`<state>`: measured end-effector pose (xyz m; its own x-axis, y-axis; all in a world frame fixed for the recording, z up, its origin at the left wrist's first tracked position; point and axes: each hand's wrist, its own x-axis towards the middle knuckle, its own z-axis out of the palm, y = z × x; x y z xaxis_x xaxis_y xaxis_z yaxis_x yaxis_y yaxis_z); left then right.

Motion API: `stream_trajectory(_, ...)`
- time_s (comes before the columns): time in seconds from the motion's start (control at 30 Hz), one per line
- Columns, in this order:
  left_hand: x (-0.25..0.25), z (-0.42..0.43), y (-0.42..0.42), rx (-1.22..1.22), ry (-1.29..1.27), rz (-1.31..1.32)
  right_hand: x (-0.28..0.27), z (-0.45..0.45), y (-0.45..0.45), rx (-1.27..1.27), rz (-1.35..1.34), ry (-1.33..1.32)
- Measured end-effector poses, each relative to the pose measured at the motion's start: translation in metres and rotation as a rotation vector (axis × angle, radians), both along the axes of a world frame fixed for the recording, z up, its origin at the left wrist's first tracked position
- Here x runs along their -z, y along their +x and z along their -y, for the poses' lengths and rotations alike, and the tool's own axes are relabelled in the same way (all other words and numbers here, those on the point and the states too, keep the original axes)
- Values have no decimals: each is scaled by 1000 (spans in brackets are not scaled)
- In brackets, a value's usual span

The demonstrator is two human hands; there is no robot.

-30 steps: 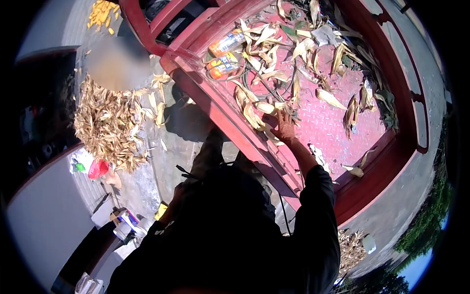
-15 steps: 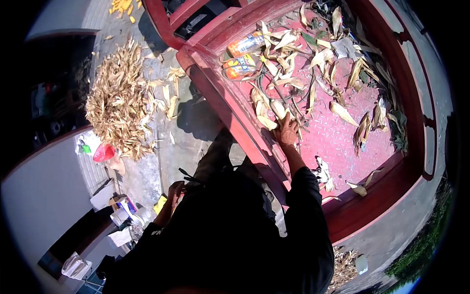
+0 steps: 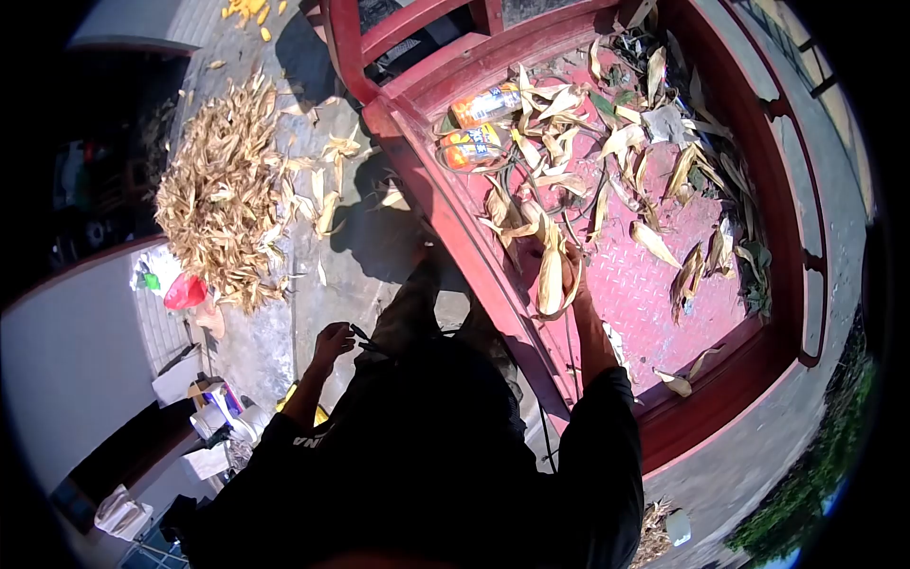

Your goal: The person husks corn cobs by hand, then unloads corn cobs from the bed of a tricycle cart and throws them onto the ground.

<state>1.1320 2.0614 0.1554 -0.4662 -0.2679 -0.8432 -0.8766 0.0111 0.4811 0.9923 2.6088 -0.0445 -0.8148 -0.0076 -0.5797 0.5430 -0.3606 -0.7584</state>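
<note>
My right hand (image 3: pixel 573 275) is closed on a corn cob in its pale husk (image 3: pixel 551 270), raised over the near side of the red cart bed (image 3: pixel 701 294). My left hand (image 3: pixel 332 342) hangs low beside my legs with its fingers curled; a thin dark tool or cord end (image 3: pixel 365 339) shows at its fingertips, too small to make out. Dry husks (image 3: pixel 652 244) and a looped cable (image 3: pixel 517 171) lie on the bed beyond the right hand. Two orange-labelled bottles (image 3: pixel 472 145) rest in its far left corner.
A large heap of dry husks (image 3: pixel 223 194) lies on the ground at the left, with yellow cobs (image 3: pixel 248 9) behind it. A red bag (image 3: pixel 185 291) and boxes (image 3: pixel 213 408) stand at the lower left. The cart's raised side wall (image 3: pixel 464 247) runs before my legs.
My right hand has closed on the husked cob and drawn it up toward me. The left hand has come out further from my body. The view has shifted slightly.
</note>
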Motion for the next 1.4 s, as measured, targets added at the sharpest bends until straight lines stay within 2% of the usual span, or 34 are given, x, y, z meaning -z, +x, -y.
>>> stream_trajectory(0.1, 0, -3, -11, -28, -7, -5, -17, 20, -18, -8, 92, -359)
stream_trajectory(0.13, 2, -4, -9, -34, -15, 14, -17, 30, -29, -88, 168, -394)
stream_trajectory(0.2, -2, -7, -1, -26, 21, 39, -17, 54, -46, -81, 382, -691)
stream_trajectory(0.27, -1, -5, 20, -60, 46, 65, 12, 70, -51, -193, 300, -810)
stream_trajectory(0.33, 1, 2, 45, -100, 32, 112, 49, 75, -48, -286, 57, -561)
stream_trajectory(0.37, -1, 2, 55, -107, 6, 153, 46, 77, -51, -253, 83, -550)
stream_trajectory(0.43, -15, -1, 71, 69, -102, 207, 68, 89, -60, -295, 48, -510)
stream_trajectory(0.47, -22, -5, 76, 128, -118, 175, 30, 96, -69, -258, 138, -623)
stream_trajectory(0.5, -18, 0, 86, 228, -161, 227, 31, 108, -72, -218, 19, -689)
stream_trajectory(0.53, -14, 6, 96, 330, -202, 279, 44, 118, -77, -245, 12, -617)
stream_trajectory(0.6, -15, 1, 106, 277, -203, 217, 54, 131, -86, -297, 20, -456)
stream_trajectory(0.63, -14, 0, 107, 225, -205, 155, 58, 144, -93, -432, -230, 39)
stream_trajectory(0.7, -9, -3, 103, 193, -196, 110, 25, 147, -100, -462, -197, -88)
stream_trajectory(0.77, -2, -6, 95, 206, -193, 104, 44, 151, -113, -700, -238, 548)
stream_trajectory(0.8, 2, -6, 90, 222, -187, 102, 49, 152, -117, -702, -175, 470)
stream_trajectory(0.83, 4, -5, 87, 243, -187, 101, 13, 146, -127, -767, -151, 587)
stream_trajectory(0.93, 9, 0, 76, 319, -187, 96, 126, 143, -118, -600, -438, 199)
stream_trajectory(0.97, 9, 1, 74, 344, -190, 93, 75, 130, -122, -580, -152, -421)
stream_trajectory(1.07, 11, 7, 68, 415, -206, 86, 65, 126, -116, -567, -77, -474)
stream_trajectory(1.13, 14, 11, 64, 468, -216, 77, 29, 118, -105, -510, -47, -467)
stream_trajectory(1.27, 29, 19, 50, 634, -225, 65, -65, 84, -82, -379, -65, -608)
stream_trajectory(1.37, 41, 17, 31, 758, -236, 32, -156, 53, -76, -266, 83, -441)
stream_trajectory(1.4, 44, 14, 26, 788, -240, 11, -188, 45, -77, -189, 41, -460)
